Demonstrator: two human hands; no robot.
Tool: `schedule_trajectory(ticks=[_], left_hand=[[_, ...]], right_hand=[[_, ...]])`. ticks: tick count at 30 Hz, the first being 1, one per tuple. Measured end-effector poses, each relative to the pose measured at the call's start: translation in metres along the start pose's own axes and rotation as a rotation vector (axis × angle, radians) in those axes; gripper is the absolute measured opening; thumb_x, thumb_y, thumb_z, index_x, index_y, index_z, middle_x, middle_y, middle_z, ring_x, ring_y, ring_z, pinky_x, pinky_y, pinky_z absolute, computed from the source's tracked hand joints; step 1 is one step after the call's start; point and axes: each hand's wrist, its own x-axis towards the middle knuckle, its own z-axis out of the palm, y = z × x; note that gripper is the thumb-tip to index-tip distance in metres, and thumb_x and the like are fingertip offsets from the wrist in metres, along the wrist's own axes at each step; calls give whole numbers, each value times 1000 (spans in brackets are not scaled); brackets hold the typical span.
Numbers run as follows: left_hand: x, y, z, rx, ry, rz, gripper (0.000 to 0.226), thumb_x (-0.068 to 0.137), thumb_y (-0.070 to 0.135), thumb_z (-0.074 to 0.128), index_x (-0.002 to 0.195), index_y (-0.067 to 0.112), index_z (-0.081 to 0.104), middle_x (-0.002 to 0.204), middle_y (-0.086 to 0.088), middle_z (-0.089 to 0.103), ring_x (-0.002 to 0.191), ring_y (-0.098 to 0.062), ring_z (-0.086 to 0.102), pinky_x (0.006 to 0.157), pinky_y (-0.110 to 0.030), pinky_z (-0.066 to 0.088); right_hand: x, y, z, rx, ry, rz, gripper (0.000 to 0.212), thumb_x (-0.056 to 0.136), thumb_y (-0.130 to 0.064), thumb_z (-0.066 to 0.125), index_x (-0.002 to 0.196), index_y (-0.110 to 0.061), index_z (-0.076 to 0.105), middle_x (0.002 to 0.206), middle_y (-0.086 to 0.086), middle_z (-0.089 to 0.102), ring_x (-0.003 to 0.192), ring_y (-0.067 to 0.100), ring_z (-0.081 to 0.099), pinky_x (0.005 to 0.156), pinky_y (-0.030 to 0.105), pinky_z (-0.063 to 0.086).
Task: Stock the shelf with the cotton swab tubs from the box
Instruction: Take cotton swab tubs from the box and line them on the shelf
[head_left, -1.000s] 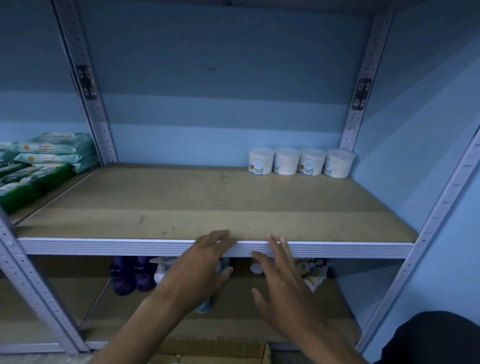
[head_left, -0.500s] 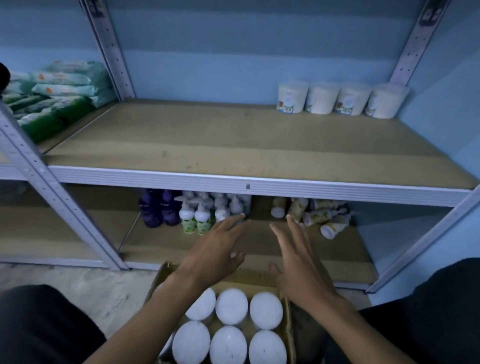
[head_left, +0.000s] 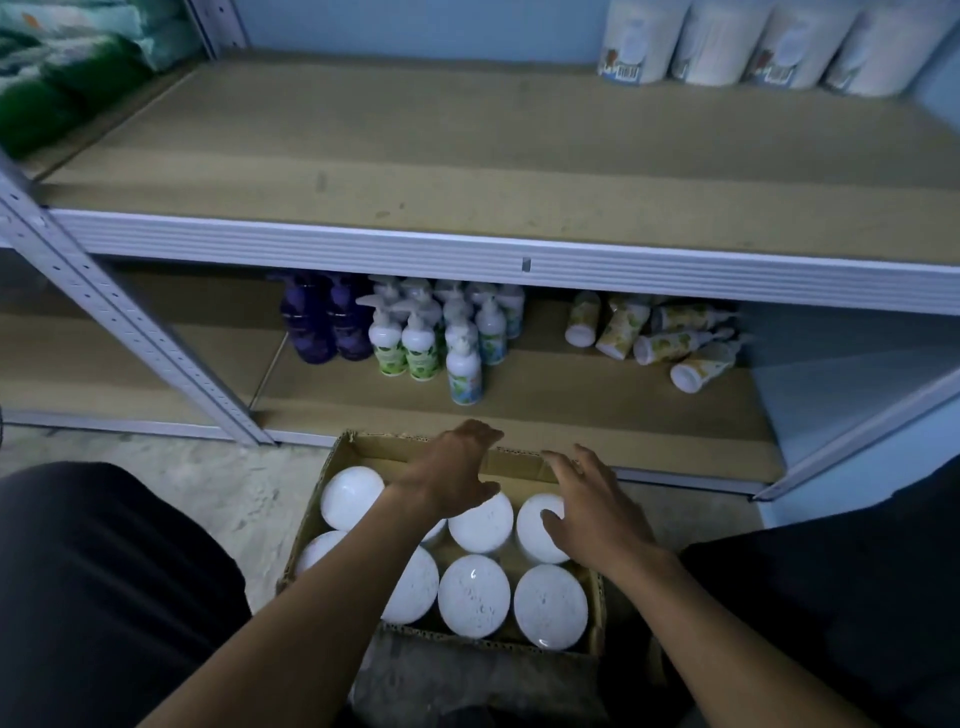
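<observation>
Reaching down from the bottom of the view, two bare forearms stretch over an open cardboard box (head_left: 332, 470) that sits on the concrete floor (head_left: 234, 499) between the person's dark-clothed knees. White round lids of cotton swab tubs (head_left: 472, 595) fill the box in rows, seen from above; the nearest row lies closest to the body and a farther row sits toward the box's far wall. The left hand (head_left: 452, 475) hovers over the far middle of the box with its grip spread, fingers straight and slightly fanned, pinching nothing; whether it touches a lid beneath it cannot be told. The right hand (head_left: 592, 512) is just beside it over the far right tub, its grip likewise spread with loosely bent fingers, the thumb lying against or just above that white lid, and nothing is held. Beyond the box, the lower shelf (head_left: 571, 410) carries two purple pump bottles (head_left: 324, 325), a cluster of upright white pump bottles (head_left: 423, 338) with green labels, and to the right several yellow-labelled bottles (head_left: 654, 338) lying tipped on their sides. Above that, the wide brown shelf board (head_left: 415, 156) with its pale metal front rail holds four white labelled tubs (head_left: 769, 44) standing in a row at the back right corner, touching one another. At the far left, green and pale soft packs (head_left: 62, 67) are stacked on the neighbouring bay.
</observation>
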Motion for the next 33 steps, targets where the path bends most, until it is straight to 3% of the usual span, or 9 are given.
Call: schedule_trajectory(ticks=[8,15,18,21,24,27,33], left_hand=[[13,-16,33,-31,-107,-100,79,86,35,72,153,21,33,158,-4,33,141,-22,38,112,-31,34],[24,-23,67,-77,-186,-149,84,82,37,75,153,21,32,157,-3,34,141,-23,38,112,-34,37],[27,-24,78,-44,-231,-146,91,82,41,75,155,20,25,163,-4,22,147,-27,26,115,-39,34],[29,-25,87,18,-265,-146,94,83,45,73,157,21,20,164,-3,15,149,-28,20,114,-43,36],[28,-26,96,99,-300,-150,97,84,50,69,158,20,14,165,-4,13,150,-28,17,115,-47,34],[28,-21,99,170,-288,-141,102,84,57,66,158,17,8,165,-6,12,150,-30,19,116,-48,31],[26,-13,100,250,-230,-122,105,83,61,62,157,9,9,162,-11,17,144,-32,30,112,-46,31]], right_hand=[[20,2,31,56,-90,59,73,95,-29,65,155,-32,24,167,2,3,153,28,8,119,44,27],[33,2,55,150,-138,91,76,94,-20,67,156,-26,24,167,6,0,153,30,8,118,39,24],[37,5,62,114,-148,104,80,91,-26,71,156,-26,25,166,5,4,151,31,14,118,42,28],[40,6,67,134,-187,115,82,90,-30,73,156,-22,24,165,6,5,151,29,13,117,37,25],[42,8,79,119,-197,129,91,81,-55,74,154,-24,28,161,7,13,146,31,22,114,43,31],[45,9,87,79,-175,137,97,74,-70,69,151,-27,30,158,7,18,140,33,27,108,47,38],[47,12,92,1,-132,116,93,76,-70,66,150,-26,31,153,8,24,134,33,34,102,45,44]])
